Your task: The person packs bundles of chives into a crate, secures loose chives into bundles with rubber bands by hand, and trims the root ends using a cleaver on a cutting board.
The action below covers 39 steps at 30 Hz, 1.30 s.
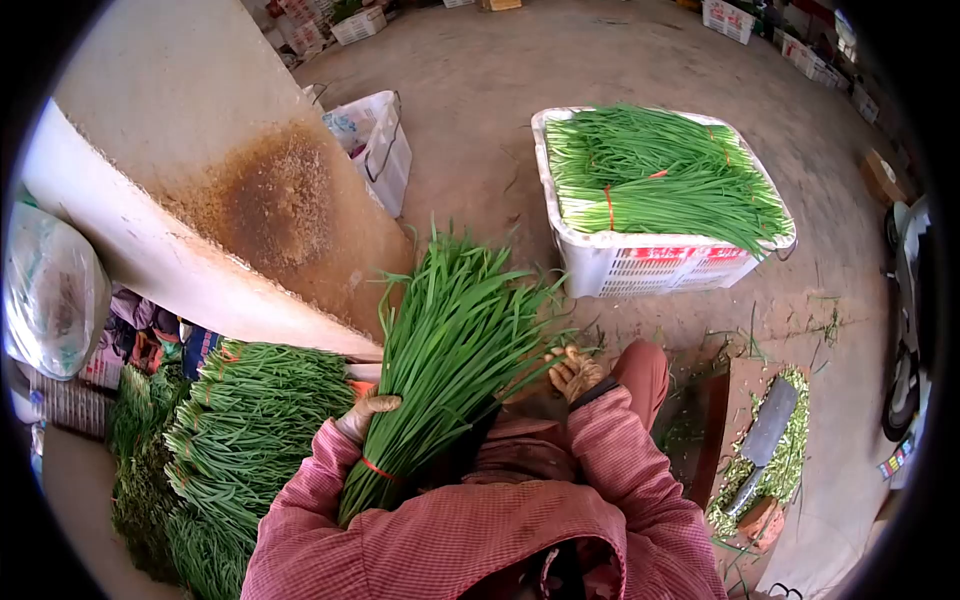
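Note:
A large bundle of green garlic chives [455, 330], tied near its base with a red band [380, 469], leans across my lap with the leaf tips pointing away from me. My left hand [369, 413], in a soiled light glove, grips the bundle's left side above the band. On the other side, my right hand [575, 374], also gloved, is beside the outer leaf tips. Its fingers are loosely bent and apart, and I see nothing held in them. To my left is a stack of chive bundles [250, 430].
A white crate [660, 262] of banded chives stands ahead on the right. A cleaver [768, 420] lies among chopped trimmings on a board [716, 440]. A stained pillar [270, 200] rises at front left, another white crate [395, 165] behind it. A wheeled vehicle [905, 390] is at far right.

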Motion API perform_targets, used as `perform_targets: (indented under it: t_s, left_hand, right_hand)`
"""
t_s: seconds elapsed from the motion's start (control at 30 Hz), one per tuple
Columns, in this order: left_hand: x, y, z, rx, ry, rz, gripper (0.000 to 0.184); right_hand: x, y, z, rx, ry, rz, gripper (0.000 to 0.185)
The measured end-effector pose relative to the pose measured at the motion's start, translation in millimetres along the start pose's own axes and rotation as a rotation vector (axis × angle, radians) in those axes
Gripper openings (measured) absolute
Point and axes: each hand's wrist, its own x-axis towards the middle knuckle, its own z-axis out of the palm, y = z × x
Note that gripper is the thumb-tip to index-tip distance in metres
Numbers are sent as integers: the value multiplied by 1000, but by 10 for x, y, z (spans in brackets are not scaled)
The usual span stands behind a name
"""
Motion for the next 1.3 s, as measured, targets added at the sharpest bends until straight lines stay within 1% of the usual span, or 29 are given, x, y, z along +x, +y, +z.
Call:
perform_targets:
  t_s: [0.03, 0.1, 0.13, 0.2, 0.23, 0.3, 0.33, 0.4, 0.43, 0.5, 0.53, 0.57, 0.6, 0.63, 0.7, 0.73, 0.77, 0.83, 0.87, 0.93, 0.97, 1.03, 1.07, 1.1, 1.17, 1.2, 1.27, 1.3]
  left_hand:
    - [19, -33, -7, -11, 4, -4, 46]
    - [75, -42, -39, 38, 82, 21, 45]
    - [112, -97, -190, 14, 69, -21, 44]
    - [122, -18, 5, 24, 71, 0, 43]
    - [103, 27, 132, 27, 88, 32, 42]
    - [142, 31, 188, 29, 91, 23, 41]
    - [167, -16, 131, 92, 86, 44, 42]
    - [173, -4, 90, 231, 73, 60, 42]
    - [173, 4, 128, 225, 68, 56, 42]
    - [152, 95, 273, 265, 84, 53, 42]
    - [137, 137, 314, 250, 42, 51, 41]
    - [145, 136, 313, 248, 44, 51, 41]
    - [146, 128, 310, 315, 79, 32, 41]
    - [150, 125, 310, 382, 114, 13, 41]
    - [128, 179, 409, 393, 117, 38, 39]
    - [124, 190, 424, 429, 134, 69, 39]
    - [121, 180, 426, 463, 151, 98, 38]
    - [111, 164, 426, 453, 151, 75, 38]
    - [98, 192, 481, 397, 161, 80, 38]
    - [98, 193, 526, 341, 172, 75, 39]
    - [100, 185, 536, 326, 176, 72, 39]
    - [95, 160, 565, 304, 186, 73, 40]
    - [88, 154, 578, 325, 186, 88, 41]
    - [77, 159, 597, 349, 186, 102, 42]
    - [42, 173, 633, 300, 187, 126, 43]
    - [21, 160, 633, 292, 199, 122, 43]
    - [-14, 121, 604, 330, 235, 93, 42]
    - [-15, 111, 600, 326, 240, 89, 42]
  right_hand:
    - [-100, -229, 26, -84, 178, -185, 26]
    - [-285, -520, 66, -343, 278, -668, 28]
    - [-333, -598, 145, -337, 290, -675, 28]
    - [-417, -758, 321, -647, 40, -1069, 28]
    - [-475, -807, 444, -652, 55, -1075, 28]
    - [-505, -819, 732, -971, -36, -1261, 23]
    - [-447, -831, 837, -980, -28, -1260, 23]
    - [-328, -876, 1024, -1128, -72, -1353, 22]
    - [-186, -897, 1030, -1303, -49, -1442, 21]
    - [-7, -823, 1091, -1131, -65, -849, 26]
    - [96, -755, 1095, -1156, -59, -717, 29]
    - [166, -681, 1120, -1178, -55, -583, 32]
    - [188, -607, 1155, -1493, 59, -593, 35]
    - [192, -520, 1114, -1493, 57, -590, 35]
    - [130, -371, 1102, -1610, -57, -946, 20]
    - [74, -403, 1089, -1857, 77, -1062, 15]
    - [348, -346, 811, -1547, 101, -1109, 19]
    - [760, -627, 402, -865, 74, -869, 33]
    - [724, -715, 488, -868, 74, -870, 33]
    - [349, -898, 826, -1835, 417, -1388, 51]
    - [207, -844, 1111, -1963, 534, -1367, 64]
    - [281, -715, 1244, -2136, 381, -1071, 59]
    - [405, -721, 1217, -2228, 122, -721, 48]
    - [556, -669, 1193, -2336, 111, -739, 34]
    - [714, -805, 1035, -2037, 341, -819, 21]
    - [937, -921, 745, -1535, 264, -981, 17]
    - [628, -999, 846, -1306, 211, -1112, 14]
    - [508, -967, 941, -1015, -30, -856, 15]
